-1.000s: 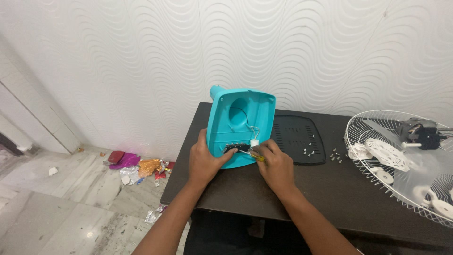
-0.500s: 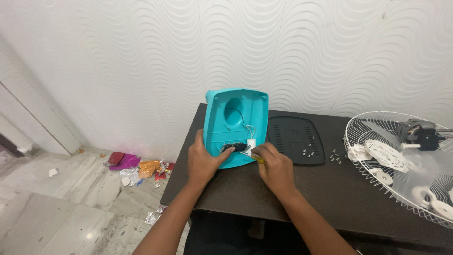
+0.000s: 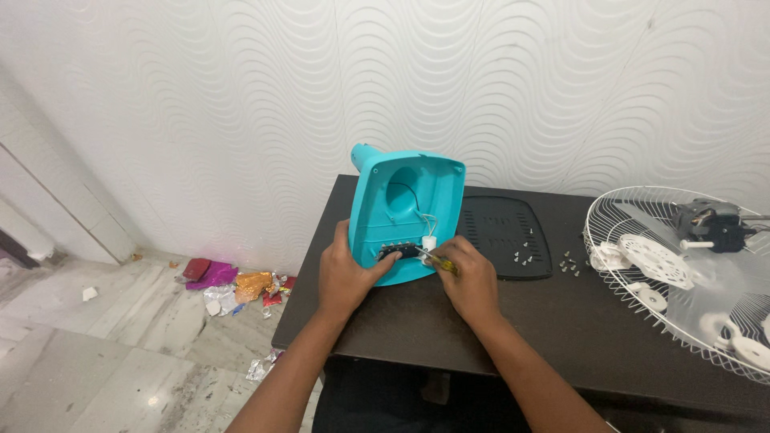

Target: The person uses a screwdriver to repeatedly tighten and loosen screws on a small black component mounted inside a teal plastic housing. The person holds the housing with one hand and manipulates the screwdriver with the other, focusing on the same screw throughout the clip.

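**Screwdriver tip at the switch block, just ahead of my right fingers**

While my left hand [image 3: 346,277] braces the teal fan base [image 3: 407,210] on its near-left edge, fingers spread flat and thumb hooked over the rim, my right hand [image 3: 469,277] is closed around a small screwdriver [image 3: 437,261] with a yellow-and-dark handle. Its shaft runs up and to the left from my right fingertips, ending at the dark switch block [image 3: 399,252] inside the housing, beside a white connector [image 3: 430,241]. The block sits between my two thumbs, nearer the right hand. I think the tip touches it, though the view is too small to be sure. The base leans tilted, open underside toward me. Beyond my right knuckles lie a black cover plate [image 3: 503,236] and loose screws [image 3: 569,264], well apart from the white fan grille [image 3: 634,216].
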